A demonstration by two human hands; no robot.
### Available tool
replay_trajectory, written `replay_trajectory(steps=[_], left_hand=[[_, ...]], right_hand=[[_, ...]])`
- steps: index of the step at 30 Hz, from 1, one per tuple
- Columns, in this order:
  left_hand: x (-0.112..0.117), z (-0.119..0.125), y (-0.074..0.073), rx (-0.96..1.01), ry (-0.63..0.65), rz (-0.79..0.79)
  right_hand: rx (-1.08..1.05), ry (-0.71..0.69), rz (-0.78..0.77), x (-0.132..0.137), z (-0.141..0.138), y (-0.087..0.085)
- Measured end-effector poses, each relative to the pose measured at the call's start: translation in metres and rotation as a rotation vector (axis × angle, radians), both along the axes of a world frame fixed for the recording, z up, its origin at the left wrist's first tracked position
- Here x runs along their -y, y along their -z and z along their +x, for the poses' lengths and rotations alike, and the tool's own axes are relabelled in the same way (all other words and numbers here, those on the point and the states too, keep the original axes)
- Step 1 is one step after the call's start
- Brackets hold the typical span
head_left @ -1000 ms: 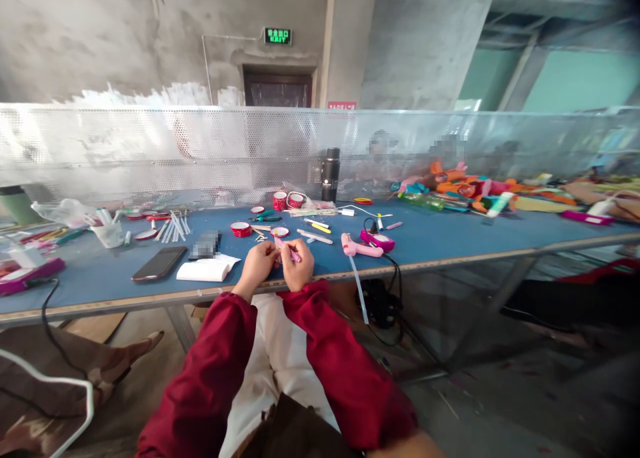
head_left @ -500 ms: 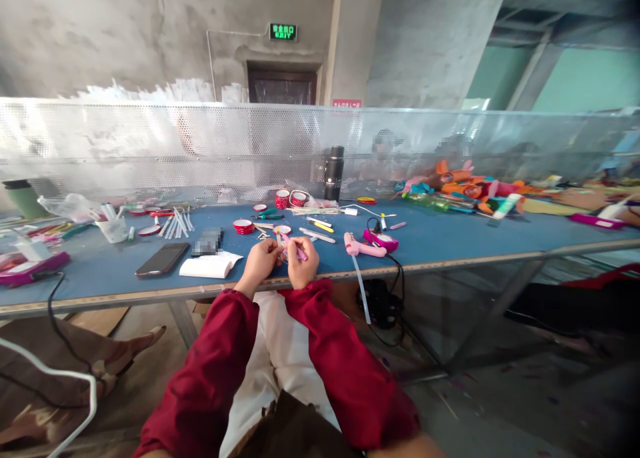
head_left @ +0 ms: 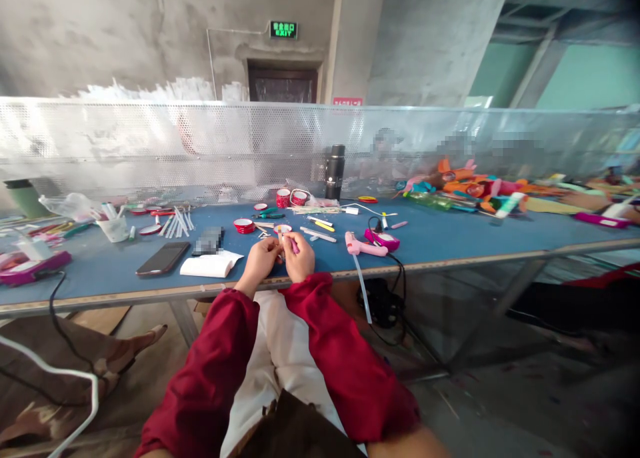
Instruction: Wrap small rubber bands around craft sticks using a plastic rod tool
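Note:
My left hand (head_left: pixel 261 261) is closed at the front edge of the table, its fingertips pinched on something I cannot make out. Close beside it, my right hand (head_left: pixel 301 263) is closed around a small pink stick-like piece (head_left: pixel 295 246), whose far end points up and away. Fingers cover most of whatever lies between the two hands. Just beyond them sits a small red-rimmed roll (head_left: pixel 283 229), with another red roll (head_left: pixel 245 226) to its left. To the right rests a pink hot glue gun (head_left: pixel 367 247), a long clear glue stick (head_left: pixel 361 288) hanging from it over the edge.
Left of my hands lie a folded white paper (head_left: pixel 210 265) and a phone (head_left: pixel 163 259). A white cup (head_left: pixel 114 229) and glue sticks (head_left: pixel 178 223) stand farther left. A black flask (head_left: pixel 335 173) is at the back by the perforated screen (head_left: pixel 210 135). Colourful pieces (head_left: pixel 470 185) pile up right.
My right hand has shifted slightly left and turned, and the pink piece in it now shows less. My left hand stays nearly in place. The things on the table have not moved.

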State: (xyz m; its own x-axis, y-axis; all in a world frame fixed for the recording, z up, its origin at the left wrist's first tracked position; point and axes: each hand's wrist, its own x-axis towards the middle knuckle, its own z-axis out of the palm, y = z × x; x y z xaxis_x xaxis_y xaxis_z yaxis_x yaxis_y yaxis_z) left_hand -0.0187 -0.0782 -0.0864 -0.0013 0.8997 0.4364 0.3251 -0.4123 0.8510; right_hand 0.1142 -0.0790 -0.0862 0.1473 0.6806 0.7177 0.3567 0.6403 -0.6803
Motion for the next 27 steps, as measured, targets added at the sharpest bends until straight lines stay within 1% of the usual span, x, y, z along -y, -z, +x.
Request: replay_trajectory(steps=[4,8,11,14,16,18,19,21,22,24,27], left_hand=[[-0.001,0.0,0.001,0.04,0.06,0.004],[0.002,0.002,-0.001,0.071,0.081,0.008],[0.006,0.004,-0.005,0.066,0.079,0.007],[0.013,0.006,-0.013,0.003,0.058,0.011],[0.021,0.006,-0.019,-0.126,0.037,0.008],[0.032,0.003,-0.024,-0.357,-0.029,0.026],[0.039,0.002,-0.026,-0.461,-0.078,0.063],[0.05,-0.002,-0.027,-0.66,-0.101,0.15],[0.055,-0.005,-0.027,-0.738,-0.066,0.178],[0.061,-0.009,-0.024,-0.838,0.015,0.175],[0.06,-0.016,-0.016,-0.864,0.085,0.14]], right_hand=[[0.027,-0.009,-0.013,0.002,-0.001,-0.003],[0.022,-0.019,-0.019,0.001,-0.002,-0.003],[-0.001,-0.034,-0.022,-0.001,-0.002,-0.002],[-0.042,-0.06,-0.021,-0.003,-0.001,-0.001],[-0.081,-0.076,-0.021,-0.005,0.001,-0.002],[-0.129,-0.082,-0.021,-0.006,0.004,-0.002],[-0.153,-0.083,-0.02,-0.007,0.005,-0.002],[-0.193,-0.087,-0.016,-0.008,0.006,-0.002],[-0.208,-0.091,-0.013,-0.008,0.007,-0.002],[-0.229,-0.102,-0.009,-0.009,0.007,-0.002],[-0.249,-0.114,-0.007,-0.008,0.006,-0.002]])
